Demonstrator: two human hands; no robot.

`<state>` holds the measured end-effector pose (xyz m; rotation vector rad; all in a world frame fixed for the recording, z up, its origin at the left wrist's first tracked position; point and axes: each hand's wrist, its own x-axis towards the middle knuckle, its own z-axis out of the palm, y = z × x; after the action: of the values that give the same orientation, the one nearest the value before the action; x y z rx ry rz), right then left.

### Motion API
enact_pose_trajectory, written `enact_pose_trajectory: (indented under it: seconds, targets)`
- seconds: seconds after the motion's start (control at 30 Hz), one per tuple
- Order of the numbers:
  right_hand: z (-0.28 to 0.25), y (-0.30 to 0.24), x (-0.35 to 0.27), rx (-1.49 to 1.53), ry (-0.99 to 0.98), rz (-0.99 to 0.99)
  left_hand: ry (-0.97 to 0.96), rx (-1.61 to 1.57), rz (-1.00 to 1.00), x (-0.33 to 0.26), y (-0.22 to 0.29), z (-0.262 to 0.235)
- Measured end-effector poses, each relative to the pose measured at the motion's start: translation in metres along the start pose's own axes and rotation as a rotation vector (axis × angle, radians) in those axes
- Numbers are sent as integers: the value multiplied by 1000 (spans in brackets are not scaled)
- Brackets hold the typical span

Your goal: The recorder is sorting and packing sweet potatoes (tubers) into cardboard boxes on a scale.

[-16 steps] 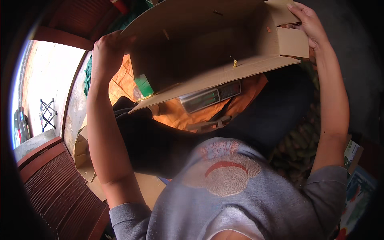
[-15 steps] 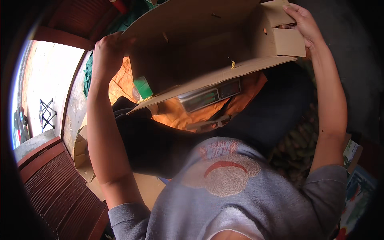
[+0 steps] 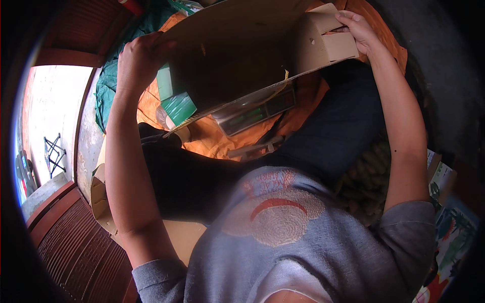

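An open cardboard box point(image 3: 237, 38) is held up in front of me, its dark inside turned toward me. My left hand point(image 3: 140, 58) is closed on its left edge, the fingertips partly lost in shadow. At the upper right, my right hand point(image 3: 357, 31) grips the box by its short end flaps point(image 3: 339, 46), thumb on the near side. Green-and-white flaps point(image 3: 179, 108) hang at the box's lower left. A thin yellow cord point(image 3: 285, 78) dangles over its near edge. Partly hidden beneath the box, a silver scale point(image 3: 245, 120) lies on an orange sheet point(image 3: 204, 139).
My legs point(image 3: 328, 126) in dark trousers surround the orange sheet. Several long, roundish pieces of produce point(image 3: 371, 171) lie beside my right leg. Another cardboard box point(image 3: 101, 197) stands at left, near reddish-brown carved wood point(image 3: 86, 247). Green cloth point(image 3: 106, 98) lies behind my left arm.
The box has shifted left with both hands and tilted a little. More of the green-and-white flaps shows, and the yellow cord hangs out longer.
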<state>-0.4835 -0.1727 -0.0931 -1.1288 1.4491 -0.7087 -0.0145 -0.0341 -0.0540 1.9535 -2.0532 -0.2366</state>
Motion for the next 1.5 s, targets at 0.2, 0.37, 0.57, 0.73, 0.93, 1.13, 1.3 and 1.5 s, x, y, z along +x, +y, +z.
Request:
enact_pose_trajectory:
  seconds: [0.2, 0.37, 0.57, 0.73, 0.93, 1.13, 1.3, 1.5]
  targets:
    - [-52, -29, -71, 29, 405, -286, -53, 28, -20, 7, -1, 6]
    - [-123, 56, -122, 199, 527, -273, -87, 3, 50, 18, -43, 16]
    - [-132, 236, -165, 206, 633, 113, -135, 211, 207, 40, -95, 35]
    - [-69, 267, -219, 22, 473, 378, -174, 276, 187, 40, -114, 20]
    - [-53, 288, -257, -166, 273, 400, -110, 86, -119, 30, -43, 30]
    - [-33, 301, -268, -367, 25, 356, -53, -9, -86, 15, -25, 21]
    - [-25, 316, -270, -545, -178, 308, -32, 14, -74, 6, -4, 14]
    - [-36, 332, -268, -788, -400, 259, -49, -39, -86, 2, -2, 14]
